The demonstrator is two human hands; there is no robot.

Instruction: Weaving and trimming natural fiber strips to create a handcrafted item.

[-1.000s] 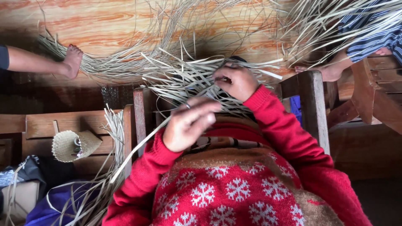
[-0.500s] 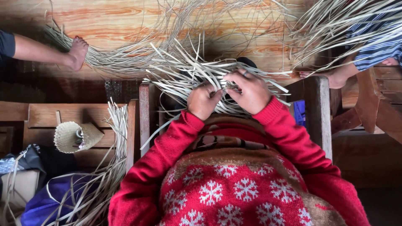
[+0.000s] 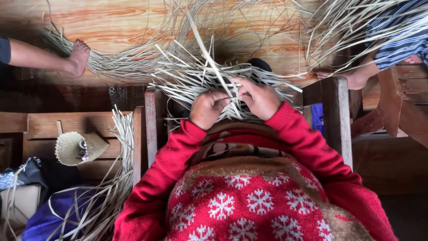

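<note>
Both hands meet at the near edge of the woven mat (image 3: 196,82): left hand (image 3: 206,108) and right hand (image 3: 258,98) pinch shut on one pale strip (image 3: 209,56) running up and away from them

Orange wooden floor (image 3: 111,22) — dark wooden chairs (image 3: 336,116) (daylit).

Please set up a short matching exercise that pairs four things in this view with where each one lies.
Things:
1. woven strips
2. small woven hat
3. bare foot
4. blue cloth

Places:
A. bottom left corner
B. upper left, on loose strips on the wooden floor
C. centre, under the left hand and right hand
D. on the wooden bench at left

Pairs: 1-C, 2-D, 3-B, 4-A
</note>
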